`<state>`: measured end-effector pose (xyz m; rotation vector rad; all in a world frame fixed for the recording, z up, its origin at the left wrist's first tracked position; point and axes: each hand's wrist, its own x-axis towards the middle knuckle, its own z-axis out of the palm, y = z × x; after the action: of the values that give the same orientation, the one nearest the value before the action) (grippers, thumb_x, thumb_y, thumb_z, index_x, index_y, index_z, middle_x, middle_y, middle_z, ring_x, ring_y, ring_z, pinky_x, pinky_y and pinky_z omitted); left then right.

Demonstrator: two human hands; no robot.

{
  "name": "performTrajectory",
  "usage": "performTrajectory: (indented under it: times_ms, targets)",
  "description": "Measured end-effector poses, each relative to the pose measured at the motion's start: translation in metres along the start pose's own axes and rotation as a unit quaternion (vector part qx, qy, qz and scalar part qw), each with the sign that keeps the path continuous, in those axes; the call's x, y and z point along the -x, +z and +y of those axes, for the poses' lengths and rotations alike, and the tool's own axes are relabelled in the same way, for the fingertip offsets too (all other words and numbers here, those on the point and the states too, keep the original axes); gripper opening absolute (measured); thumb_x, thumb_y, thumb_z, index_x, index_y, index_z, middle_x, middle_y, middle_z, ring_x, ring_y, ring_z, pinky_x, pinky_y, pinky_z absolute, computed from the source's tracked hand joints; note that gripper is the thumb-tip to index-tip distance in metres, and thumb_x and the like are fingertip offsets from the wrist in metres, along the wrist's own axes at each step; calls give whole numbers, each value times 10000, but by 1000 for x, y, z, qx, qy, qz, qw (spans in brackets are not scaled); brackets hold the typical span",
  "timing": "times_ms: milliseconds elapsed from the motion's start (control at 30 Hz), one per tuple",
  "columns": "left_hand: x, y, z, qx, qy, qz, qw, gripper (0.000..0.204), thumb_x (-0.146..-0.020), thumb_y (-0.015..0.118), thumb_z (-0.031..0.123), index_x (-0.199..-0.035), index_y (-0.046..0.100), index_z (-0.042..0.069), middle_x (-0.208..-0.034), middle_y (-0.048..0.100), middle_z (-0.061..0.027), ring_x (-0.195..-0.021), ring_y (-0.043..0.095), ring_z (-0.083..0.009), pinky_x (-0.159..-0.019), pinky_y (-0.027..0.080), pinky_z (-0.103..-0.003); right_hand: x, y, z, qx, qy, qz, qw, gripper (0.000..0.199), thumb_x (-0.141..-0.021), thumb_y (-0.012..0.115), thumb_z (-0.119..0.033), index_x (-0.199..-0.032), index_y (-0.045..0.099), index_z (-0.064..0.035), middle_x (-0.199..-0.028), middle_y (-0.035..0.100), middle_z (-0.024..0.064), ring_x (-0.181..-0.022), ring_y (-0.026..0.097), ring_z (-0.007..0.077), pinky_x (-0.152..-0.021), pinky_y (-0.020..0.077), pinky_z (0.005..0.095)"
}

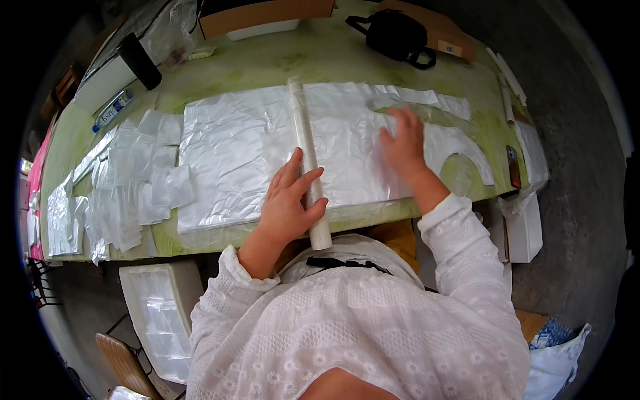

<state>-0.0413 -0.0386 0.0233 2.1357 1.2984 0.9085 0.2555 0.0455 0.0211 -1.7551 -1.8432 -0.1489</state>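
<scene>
A stack of white plastic T-shirt bags (230, 140) lies flat across the table before me, its handle end to the right. A long pale tube (306, 137), seemingly wrapped in clear film, lies across the stack from far to near, its near end past the table edge. My left hand (290, 200) rests against the tube's near half with fingers spread, touching it but not wrapped round it. Over the bags near the handle cut-out is my right hand (403, 143), slightly blurred, fingers apart and a little bent, with nothing visible in it.
Small clear bags (127, 173) lie in overlapping piles at left, near a water bottle (113, 110) and a black cylinder (139, 61). A black bag (395, 35) sits far right, a phone (513, 167) at the right edge. A white bin (160, 313) of clear packets stands lower left.
</scene>
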Motion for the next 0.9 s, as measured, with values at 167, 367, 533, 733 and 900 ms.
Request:
performTrajectory:
  times_ms: [167, 367, 533, 733, 900]
  targets:
    - [-1, 4, -4, 8, 18, 0, 1000, 581, -758, 801, 236, -1322, 681, 164, -1638, 338, -209, -1417, 429, -428, -1161, 375, -489, 27, 14, -69, -163, -214, -188, 945, 490, -898, 644, -141, -1378, 585, -64, -1465, 521, 173, -1414, 445, 357, -1182, 323, 574]
    - [-3, 0, -2, -28, 25, -8, 999, 572, -726, 773, 136, -1289, 685, 82, -1615, 362, -255, -1407, 475, -415, -1131, 429, -459, -48, 46, -67, 18, -125, -289, 949, 693, -979, 527, -593, -1561, 443, -226, -1666, 319, 126, -1545, 251, 357, -1253, 145, 565]
    - [-2, 1, -3, -1, 16, -9, 1000, 567, -720, 793, 176, -1274, 690, 114, -1621, 361, -230, -1401, 463, -419, -1145, 398, -484, -86, 36, 19, 75, 105, -256, 958, 867, -945, 522, -690, -1637, 264, -236, -1688, 276, 124, -1571, 192, 337, -1254, 167, 544]
    - [-5, 1, 6, -5, 21, -8, 1000, 572, -706, 747, 90, -1275, 692, 63, -1601, 376, -274, -1430, 456, -419, -1158, 407, -449, -87, -36, 152, 109, 357, -117, 920, 852, -939, 592, -603, -1637, 239, -265, -1688, 246, 158, -1521, 298, 401, -1193, 273, 598]
    - [-3, -1, 5, -5, 23, -6, 1000, 580, -712, 743, 87, -1288, 684, 61, -1600, 376, -276, -1434, 449, -427, -1165, 400, -456, -43, -32, 148, 85, 217, 15, 972, 740, -926, 661, -471, -1575, 377, -258, -1674, 240, 159, -1521, 232, 441, -1131, 272, 716]
